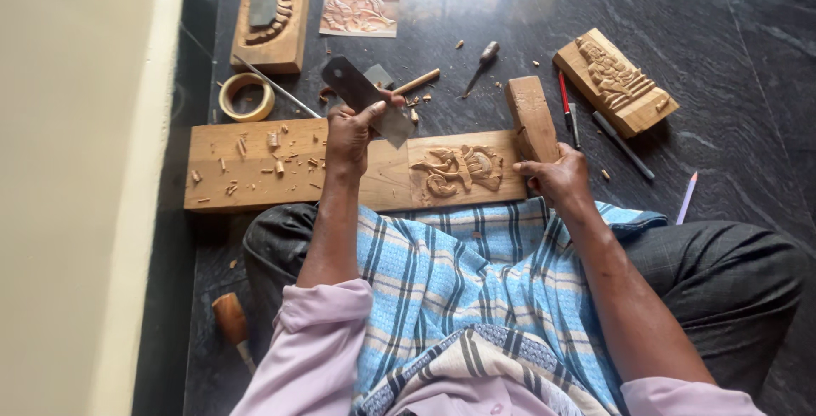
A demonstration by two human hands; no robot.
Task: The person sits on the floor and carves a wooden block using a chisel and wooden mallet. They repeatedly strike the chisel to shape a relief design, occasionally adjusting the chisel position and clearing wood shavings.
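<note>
A long wooden plank (255,165) lies across the dark floor in front of my crossed legs, with a carved relief (457,169) near its right end and wood chips on its left part. My left hand (350,134) grips a broad flat chisel (367,97) whose dark blade rises above the plank. My right hand (557,176) holds the lower end of a wooden mallet (530,114) that rests on the plank's right end.
Two carved wooden blocks lie at the far left (272,10) and the right (614,80). Also on the floor are a tape roll (246,97), a paper drawing (359,15), an awl (480,63), pencils (565,101), and a wooden-handled tool (231,322) by my left knee. A pale wall runs along the left.
</note>
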